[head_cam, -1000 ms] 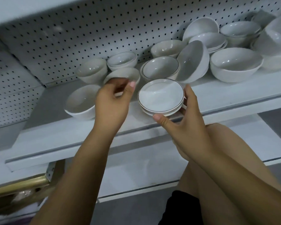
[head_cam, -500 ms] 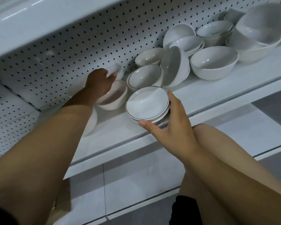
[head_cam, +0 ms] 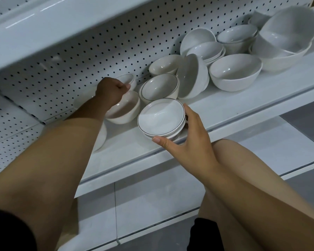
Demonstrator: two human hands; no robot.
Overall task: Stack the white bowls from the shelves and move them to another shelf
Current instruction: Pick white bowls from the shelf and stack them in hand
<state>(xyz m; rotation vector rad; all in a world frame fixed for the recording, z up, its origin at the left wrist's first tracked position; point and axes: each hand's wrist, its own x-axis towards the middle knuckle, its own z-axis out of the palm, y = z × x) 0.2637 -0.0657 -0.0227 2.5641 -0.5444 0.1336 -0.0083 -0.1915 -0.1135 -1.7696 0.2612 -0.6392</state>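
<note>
Now the stack of dark-rimmed bowls, mouths up and tipped slightly nearward, sits at the near edge of the shelf, clasped by the right hand, while the left hand grips a small bowl far back.

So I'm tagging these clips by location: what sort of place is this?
Probably a shop or stockroom: white metal shelving with a perforated back panel, and many loose white bowls crowded on one shelf.
</note>
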